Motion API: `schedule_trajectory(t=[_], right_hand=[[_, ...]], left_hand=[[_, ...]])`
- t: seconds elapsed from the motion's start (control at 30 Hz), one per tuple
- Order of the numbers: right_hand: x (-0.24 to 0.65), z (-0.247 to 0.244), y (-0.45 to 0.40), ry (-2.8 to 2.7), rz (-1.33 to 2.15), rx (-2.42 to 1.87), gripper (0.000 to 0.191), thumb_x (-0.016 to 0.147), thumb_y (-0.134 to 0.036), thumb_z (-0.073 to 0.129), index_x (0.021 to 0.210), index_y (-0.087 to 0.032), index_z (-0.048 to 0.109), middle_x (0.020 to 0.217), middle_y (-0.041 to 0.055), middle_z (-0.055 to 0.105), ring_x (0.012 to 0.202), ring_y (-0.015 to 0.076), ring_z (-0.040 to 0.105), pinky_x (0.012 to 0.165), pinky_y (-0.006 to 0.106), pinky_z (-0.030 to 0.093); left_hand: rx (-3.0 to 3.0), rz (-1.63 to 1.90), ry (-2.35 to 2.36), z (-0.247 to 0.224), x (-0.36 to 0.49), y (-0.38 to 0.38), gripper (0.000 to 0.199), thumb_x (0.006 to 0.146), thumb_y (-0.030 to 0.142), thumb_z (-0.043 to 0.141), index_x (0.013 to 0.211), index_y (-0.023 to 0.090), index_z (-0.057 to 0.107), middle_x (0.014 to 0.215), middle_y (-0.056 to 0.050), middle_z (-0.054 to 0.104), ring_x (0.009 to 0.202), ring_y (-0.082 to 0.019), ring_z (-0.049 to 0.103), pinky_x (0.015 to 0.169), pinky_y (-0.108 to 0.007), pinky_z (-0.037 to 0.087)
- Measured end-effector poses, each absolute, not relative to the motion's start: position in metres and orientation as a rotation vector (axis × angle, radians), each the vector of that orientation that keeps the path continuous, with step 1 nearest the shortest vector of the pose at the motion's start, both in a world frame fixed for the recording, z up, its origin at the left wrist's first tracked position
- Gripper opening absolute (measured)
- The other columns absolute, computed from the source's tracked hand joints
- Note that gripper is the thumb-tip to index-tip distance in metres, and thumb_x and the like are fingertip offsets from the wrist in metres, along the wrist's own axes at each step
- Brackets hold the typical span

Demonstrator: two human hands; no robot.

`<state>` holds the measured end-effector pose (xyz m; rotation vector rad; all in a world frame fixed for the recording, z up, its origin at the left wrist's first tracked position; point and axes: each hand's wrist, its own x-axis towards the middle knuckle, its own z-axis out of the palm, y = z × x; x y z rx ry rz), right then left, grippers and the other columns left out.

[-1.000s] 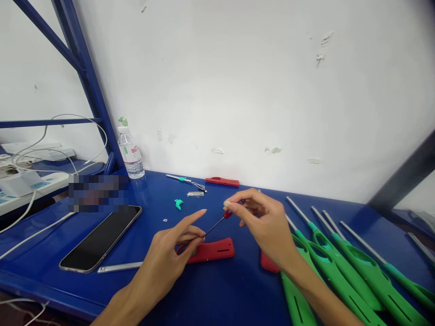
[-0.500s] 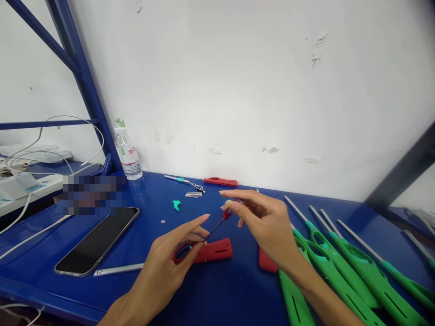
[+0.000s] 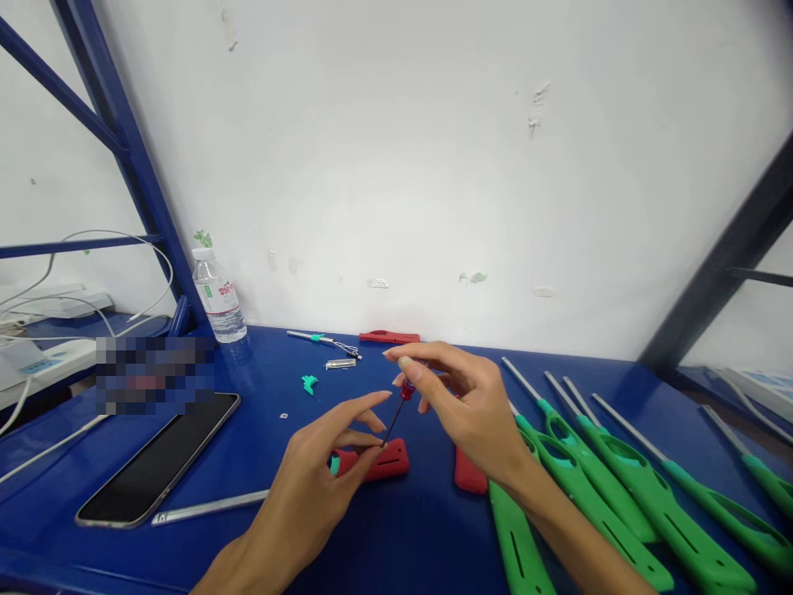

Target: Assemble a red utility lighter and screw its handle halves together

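Observation:
My right hand (image 3: 467,405) is closed around the red handle of a small screwdriver (image 3: 405,391), whose thin shaft slants down to the left. At its tip, the thumb and a finger of my left hand (image 3: 322,463) pinch together around the shaft end; any small part between them is hidden. Beneath these fingers lies a red long-nosed lighter (image 3: 393,460), its metal tube (image 3: 211,506) pointing left and its middle covered by my left hand. Another red piece (image 3: 469,473) lies partly under my right wrist.
Several green lighters (image 3: 610,479) lie at the right. Toward the wall are a red casing half (image 3: 389,337), a metal rod with wires (image 3: 322,340), a small metal part (image 3: 340,364) and a green trigger piece (image 3: 309,383). A phone (image 3: 161,463) and water bottle (image 3: 220,297) are at the left.
The screwdriver tip and my left fingertips have moved right along the red lighter, toward its handle end. The screwdriver stands somewhat steeper. The whole view has shifted slightly.

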<state>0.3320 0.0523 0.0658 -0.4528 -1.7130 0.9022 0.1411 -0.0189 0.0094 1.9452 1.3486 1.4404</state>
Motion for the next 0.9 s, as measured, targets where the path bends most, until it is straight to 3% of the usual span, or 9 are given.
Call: schedule_trajectory(t=[0.4,0.6,0.9], right_hand=[[0.333,0.068,0.055,-1.708,0.965,-0.457,0.041,0.11,-0.047,0.055,0.085,-0.019,0.073,0.088,0.0024,0.076,0.075,0.0126,0.069,0.061,0.022,0.054],[0.327,0.064,0.056,-1.741,0.99,-0.478,0.044,0.11,-0.044,0.052,0.081,-0.018,0.071,0.08,0.0015,0.071,0.069,0.0128,0.065,0.059,0.024,0.053],[0.329,0.068,0.052,-1.758,0.98,-0.457,0.043,0.111,-0.044,0.05,0.08,-0.02,0.069,0.075,-0.0002,0.065,0.068,0.013,0.062,0.06,0.026,0.05]], left_hand=[[1.895,1.275,1.364,0.001,0.161,0.008,0.04,0.092,0.024,0.069,0.13,0.032,0.067,0.106,0.004,0.075,0.083,-0.014,0.082,0.077,-0.022,0.066],[1.856,1.212,1.411,-0.002,0.157,0.013,0.047,0.091,0.028,0.069,0.138,0.029,0.063,0.122,-0.001,0.076,0.088,-0.019,0.083,0.078,-0.03,0.069],[1.928,1.202,1.405,0.001,0.16,0.01,0.041,0.094,0.027,0.066,0.135,0.027,0.064,0.121,-0.002,0.075,0.094,-0.019,0.081,0.088,-0.035,0.067]])
